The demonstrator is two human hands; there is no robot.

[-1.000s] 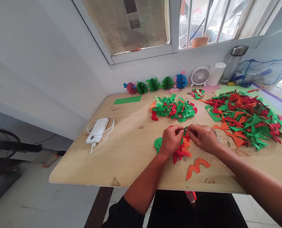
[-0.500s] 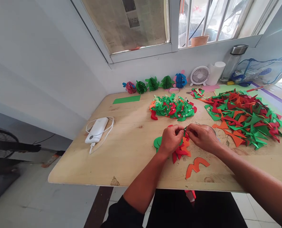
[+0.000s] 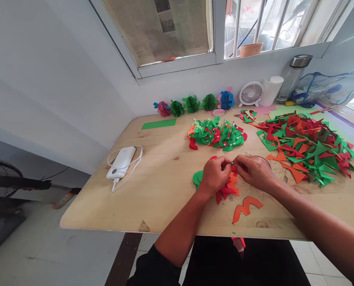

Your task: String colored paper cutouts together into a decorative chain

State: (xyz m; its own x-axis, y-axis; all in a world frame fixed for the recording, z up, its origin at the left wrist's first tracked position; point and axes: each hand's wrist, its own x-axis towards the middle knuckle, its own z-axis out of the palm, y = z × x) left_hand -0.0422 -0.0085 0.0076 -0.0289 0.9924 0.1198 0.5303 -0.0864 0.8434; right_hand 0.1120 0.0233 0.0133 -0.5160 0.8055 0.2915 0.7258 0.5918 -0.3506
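Note:
My left hand (image 3: 215, 174) and my right hand (image 3: 254, 171) meet fingertip to fingertip above the table. Both are closed in a pinch on a small dark green piece of paper (image 3: 232, 163), mostly hidden by the fingers. Under and around the hands lie red and orange paper cutouts (image 3: 227, 190). Left of my left hand are green paper cutouts (image 3: 197, 178). Nearer to me rests an orange wavy paper strip (image 3: 247, 207). Behind my right hand, a round object is partly covered. Farther back sits a pile of green and red cutouts (image 3: 218, 134).
A large heap of paper scraps (image 3: 308, 147) spreads at the right. A white power bank (image 3: 121, 162) with a cable lies at the left, near a green paper strip (image 3: 158, 124). Along the wall stand folded paper figures (image 3: 191, 105), a small fan (image 3: 251, 94) and a glass bottle (image 3: 294, 77).
Both hands stay nearly in place. The green paper between the fingertips shows slightly less now. The whole view has shifted a little.

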